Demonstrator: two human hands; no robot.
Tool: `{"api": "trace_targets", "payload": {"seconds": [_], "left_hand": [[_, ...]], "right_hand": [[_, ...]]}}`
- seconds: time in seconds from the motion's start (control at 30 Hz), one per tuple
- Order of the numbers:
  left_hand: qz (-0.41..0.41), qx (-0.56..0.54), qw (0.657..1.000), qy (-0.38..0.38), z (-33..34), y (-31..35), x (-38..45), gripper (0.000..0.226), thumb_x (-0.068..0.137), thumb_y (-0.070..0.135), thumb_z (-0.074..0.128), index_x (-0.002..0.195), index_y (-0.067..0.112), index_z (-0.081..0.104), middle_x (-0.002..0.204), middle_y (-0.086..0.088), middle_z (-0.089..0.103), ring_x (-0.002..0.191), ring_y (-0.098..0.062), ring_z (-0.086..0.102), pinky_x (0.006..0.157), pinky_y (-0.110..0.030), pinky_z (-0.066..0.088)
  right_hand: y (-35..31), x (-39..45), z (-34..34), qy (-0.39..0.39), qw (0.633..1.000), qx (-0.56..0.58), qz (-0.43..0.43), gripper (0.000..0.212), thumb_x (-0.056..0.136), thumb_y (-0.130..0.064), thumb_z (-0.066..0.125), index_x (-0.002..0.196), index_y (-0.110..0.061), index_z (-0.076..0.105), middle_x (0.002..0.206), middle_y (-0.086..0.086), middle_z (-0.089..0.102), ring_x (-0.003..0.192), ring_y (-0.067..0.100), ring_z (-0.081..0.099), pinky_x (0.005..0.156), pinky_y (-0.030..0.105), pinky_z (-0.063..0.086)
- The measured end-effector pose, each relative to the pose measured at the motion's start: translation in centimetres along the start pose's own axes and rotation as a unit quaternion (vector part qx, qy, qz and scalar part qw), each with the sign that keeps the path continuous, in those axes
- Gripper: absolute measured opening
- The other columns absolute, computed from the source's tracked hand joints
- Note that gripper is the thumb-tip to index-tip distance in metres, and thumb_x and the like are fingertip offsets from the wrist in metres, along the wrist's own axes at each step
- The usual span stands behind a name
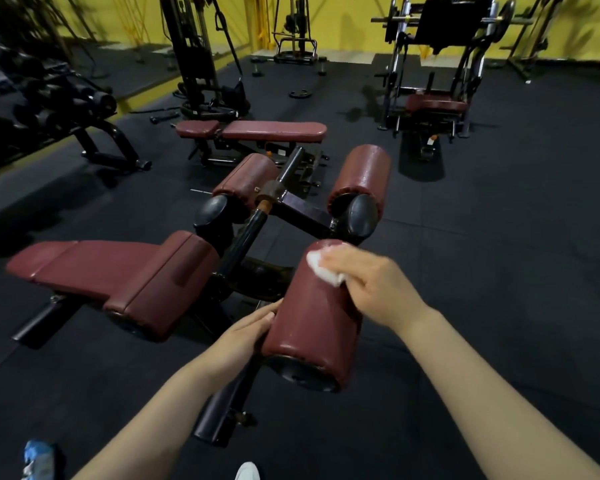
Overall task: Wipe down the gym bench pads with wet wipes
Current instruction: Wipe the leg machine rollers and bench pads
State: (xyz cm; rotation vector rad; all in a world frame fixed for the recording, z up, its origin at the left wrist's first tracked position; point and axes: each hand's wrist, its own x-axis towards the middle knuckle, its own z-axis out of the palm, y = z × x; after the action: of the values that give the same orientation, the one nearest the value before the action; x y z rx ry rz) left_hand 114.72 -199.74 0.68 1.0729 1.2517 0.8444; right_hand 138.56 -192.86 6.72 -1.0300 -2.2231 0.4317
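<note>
- near roller pad (312, 317): maroon vinyl cylinder on the bench's leg frame, closest to the camera. skin looks slick and glossy; probably firm foam under it, and it may turn on its bar when rubbed.
- left hand (246, 332): fingers straight, laid flat against the pad's left side, gripping nothing. looks like a brace against rolling.
- right hand (368, 275): fingers curled over a wet wipe (321, 268), pressing it onto the pad's far upper end.
- wipe: white, bunched, limp and light. best held wadded under the fingertips so it doesn't slide out.
- seat pad (118, 271): long, flat, left of the roller; wide strokes would suit it.
- far rollers (364, 171): two more beyond the frame, the right one shiny.
- second bench (271, 129): well apart, behind.
</note>
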Motion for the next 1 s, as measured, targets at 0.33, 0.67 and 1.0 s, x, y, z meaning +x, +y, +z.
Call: {"api": "trace_targets", "payload": {"seconds": [0.33, 0.67, 1.0], "left_hand": [[0.101, 0.150, 0.983, 0.015, 1.1, 2.6, -0.7, 0.047, 0.104, 0.030, 0.046, 0.149, 0.041, 0.036, 0.150, 0.034, 0.031, 0.137, 0.017, 0.027, 0.115, -0.015, 0.021], [-0.012, -0.063, 0.998, -0.002, 0.4, 1.7, -0.3, 0.039, 0.104, 0.011, 0.042, 0.137, 0.027, 0.055, 0.133, 0.006, 0.064, 0.121, -0.010, 0.061, 0.095, -0.024, 0.052], [-0.050, -0.077, 0.996, 0.019, 0.5, 1.2, -0.3, 0.035, 0.105, 0.012, 0.044, 0.126, 0.030, 0.064, 0.129, 0.007, 0.067, 0.116, -0.008, 0.064, 0.080, -0.016, 0.054]], "right_hand": [[1.8, 0.8, -0.4, 0.002, 1.000, 0.008, -0.022, 0.046, 0.082, 0.017, 0.047, 0.117, -0.004, 0.069, 0.126, 0.007, 0.064, 0.124, 0.019, 0.057, 0.110, 0.043, 0.040], [-1.3, -5.4, 2.4, -0.063, 0.977, 0.059, -0.195, 0.053, 0.076, 0.013, 0.040, 0.119, -0.001, 0.067, 0.129, 0.010, 0.063, 0.128, 0.022, 0.054, 0.110, 0.043, 0.040], [0.7, -3.4, 2.1, 0.030, 0.996, 0.064, -0.062, 0.051, 0.080, 0.023, 0.049, 0.121, -0.003, 0.066, 0.131, 0.007, 0.061, 0.131, 0.018, 0.051, 0.111, 0.041, 0.039]]}}
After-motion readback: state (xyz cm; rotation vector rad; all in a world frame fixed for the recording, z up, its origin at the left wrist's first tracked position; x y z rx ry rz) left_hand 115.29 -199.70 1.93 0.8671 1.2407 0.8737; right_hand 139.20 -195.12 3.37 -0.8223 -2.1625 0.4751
